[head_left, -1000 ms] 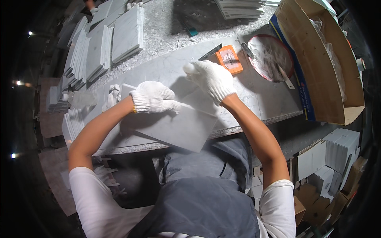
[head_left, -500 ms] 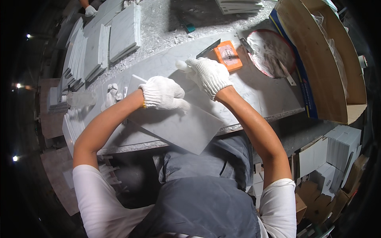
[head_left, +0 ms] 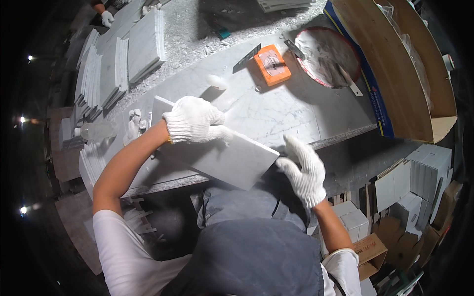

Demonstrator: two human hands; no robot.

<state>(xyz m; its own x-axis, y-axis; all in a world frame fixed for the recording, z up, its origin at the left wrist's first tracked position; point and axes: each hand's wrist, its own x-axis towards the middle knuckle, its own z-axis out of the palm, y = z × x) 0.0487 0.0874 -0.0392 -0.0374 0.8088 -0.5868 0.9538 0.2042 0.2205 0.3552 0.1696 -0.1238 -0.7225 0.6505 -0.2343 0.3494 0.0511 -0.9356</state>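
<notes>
A pale grey marble tile (head_left: 217,160) leans tilted at the near edge of the workbench, its near corner out over the edge toward my lap. My left hand (head_left: 193,120), in a white knitted glove, is closed over the tile's far edge. My right hand (head_left: 303,170), gloved the same way, stands just off the tile's right corner; thumb and fingers are spread, with nothing between them. Beyond the tile, a small white rounded object (head_left: 217,82) lies on the marble slab (head_left: 291,113); its kind is unclear.
An orange box (head_left: 272,65), a flat scraper blade (head_left: 247,58) and a red-rimmed pan of white paste (head_left: 321,54) lie farther back. A large cardboard box (head_left: 395,64) stands right. Tile stacks (head_left: 146,44) and a clear plastic bottle (head_left: 98,130) are left. Another person's gloved hand (head_left: 107,18) shows far left.
My right hand has let go of the small white object and come down and right to the tile's corner. My left hand keeps its grip; the tile's far edge now shows more.
</notes>
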